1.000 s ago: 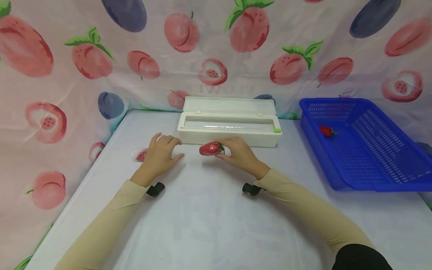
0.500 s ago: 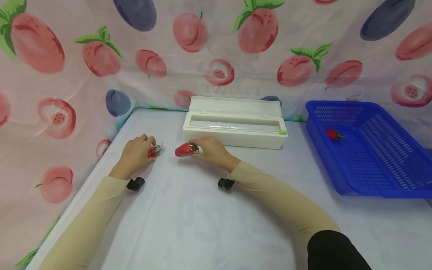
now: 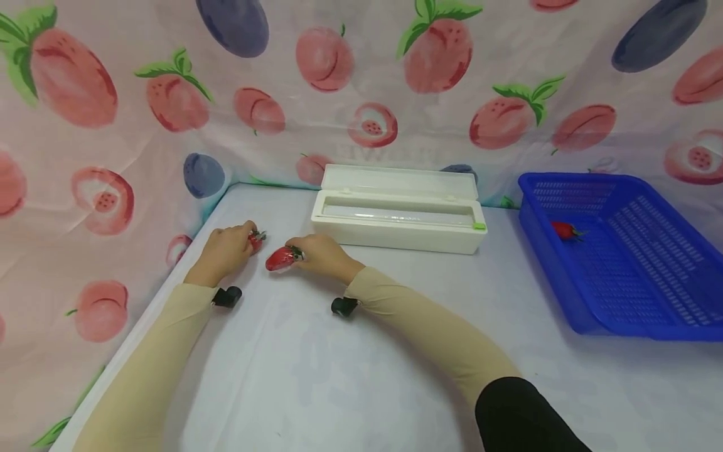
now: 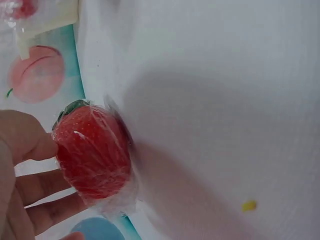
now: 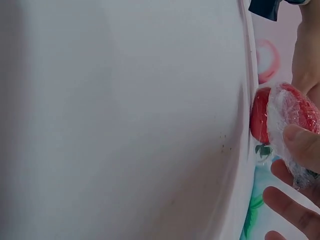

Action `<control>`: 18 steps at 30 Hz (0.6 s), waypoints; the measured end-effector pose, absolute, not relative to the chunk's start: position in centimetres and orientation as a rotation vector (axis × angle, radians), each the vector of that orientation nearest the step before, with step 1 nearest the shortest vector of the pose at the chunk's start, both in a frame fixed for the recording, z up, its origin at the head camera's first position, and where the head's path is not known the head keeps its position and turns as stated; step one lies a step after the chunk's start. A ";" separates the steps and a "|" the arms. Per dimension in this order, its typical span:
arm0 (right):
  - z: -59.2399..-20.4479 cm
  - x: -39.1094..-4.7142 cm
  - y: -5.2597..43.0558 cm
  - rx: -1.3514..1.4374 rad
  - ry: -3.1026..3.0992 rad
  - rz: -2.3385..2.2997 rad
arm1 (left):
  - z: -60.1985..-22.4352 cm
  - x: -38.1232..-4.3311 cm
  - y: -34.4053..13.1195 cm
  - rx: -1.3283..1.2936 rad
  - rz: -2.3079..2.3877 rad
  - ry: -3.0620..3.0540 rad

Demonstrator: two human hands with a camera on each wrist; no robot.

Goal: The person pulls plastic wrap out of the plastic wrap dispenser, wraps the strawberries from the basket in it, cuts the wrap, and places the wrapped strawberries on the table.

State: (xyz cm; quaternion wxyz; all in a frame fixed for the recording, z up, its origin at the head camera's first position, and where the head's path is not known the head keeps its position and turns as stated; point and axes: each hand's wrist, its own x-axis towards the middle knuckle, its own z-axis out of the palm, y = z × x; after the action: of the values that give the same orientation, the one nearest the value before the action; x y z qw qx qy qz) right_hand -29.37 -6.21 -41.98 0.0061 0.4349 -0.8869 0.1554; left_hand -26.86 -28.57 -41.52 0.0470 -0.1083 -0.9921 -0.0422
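Left hand (image 3: pixel 223 251): your thumb and fingers close in a pinch on the left strawberry (image 3: pixel 257 240), at the table's far left, leaf end poking out past your fingers. Right hand (image 3: pixel 322 254): thumb and fingers curl around the leafy end of the right strawberry (image 3: pixel 282 258), tip pointing left; the remaining fingers look spread in the right wrist view. The two fruits sit just beside each other, apart in the head view. Whether the left one bears on the table (image 3: pixel 282 376), you can't tell.

Risks, as judged: slick film could let either fruit slide if you pinch lightly. Loose film ends could snag a fingertip and start to unwrap. Bringing the fruits together could knock one free, and a rounded side may roll.

Materials: thin, clear, crinkled film, bunched at the ends; red dimpled skin beneath, plump and tapered, green leaves. White box (image 3: pixel 398 238), smooth and rigid, lid up, shiny roll inside. Blue basket (image 3: pixel 556 276), slotted, hard plastic; one unheld strawberry (image 3: pixel 563 230) lies in it. Tabletop smooth, white, cloth-like.
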 end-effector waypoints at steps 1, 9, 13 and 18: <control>-42.0 -29.4 -6.5 1.363 -2.784 0.483 | -41.6 -27.0 -28.6 -0.331 -0.106 -3.018; -42.5 -30.1 -8.7 1.323 -2.852 0.398 | -41.7 -27.9 -28.7 -0.399 0.204 -2.954; -43.0 -30.7 -9.7 1.290 -2.900 0.365 | -41.7 -27.7 -29.2 -0.460 0.223 -2.960; -43.3 -31.5 -10.9 1.277 -2.919 0.376 | -41.7 -27.8 -29.8 -0.459 0.176 -2.993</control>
State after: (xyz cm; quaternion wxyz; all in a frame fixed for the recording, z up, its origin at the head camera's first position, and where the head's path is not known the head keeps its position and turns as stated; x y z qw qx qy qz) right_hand -31.46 -10.91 -43.29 -0.0332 0.3979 -0.9093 0.1172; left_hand -27.78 -29.78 -41.68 0.0541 -0.1510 -0.9853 0.0581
